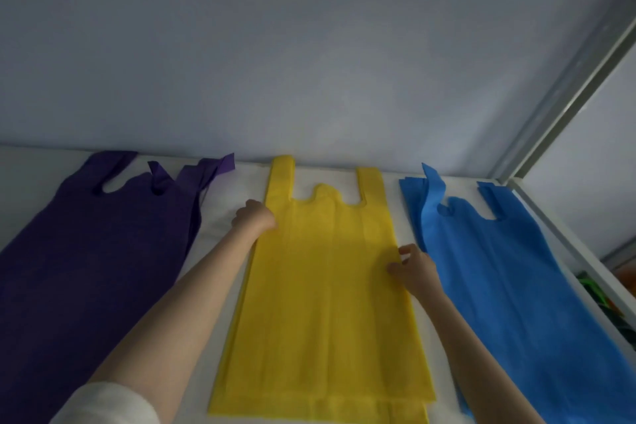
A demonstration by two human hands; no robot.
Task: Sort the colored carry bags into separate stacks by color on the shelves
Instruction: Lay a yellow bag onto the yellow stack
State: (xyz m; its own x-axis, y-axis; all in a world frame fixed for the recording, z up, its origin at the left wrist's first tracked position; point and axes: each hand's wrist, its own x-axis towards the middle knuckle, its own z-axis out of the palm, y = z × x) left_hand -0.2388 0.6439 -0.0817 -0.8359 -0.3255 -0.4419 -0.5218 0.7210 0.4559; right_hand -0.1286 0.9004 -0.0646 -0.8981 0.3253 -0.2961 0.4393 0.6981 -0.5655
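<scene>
Three flat stacks of carry bags lie side by side on a white shelf (220, 217): purple bags (86, 268) on the left, yellow bags (323, 303) in the middle, blue bags (509, 286) on the right. Their handles point toward the back wall. My left hand (253, 217) grips the left edge of the top yellow bag near its handle. My right hand (413, 268) pinches the same bag's right edge halfway down. The lower yellow bags stick out slightly at the bottom.
A pale blue wall (309, 45) closes the back of the shelf. A metal upright (564, 103) and the shelf's right rim (564, 248) bound the blue stack. Beyond the rim, at the far right, green and orange material (599, 293) shows lower down.
</scene>
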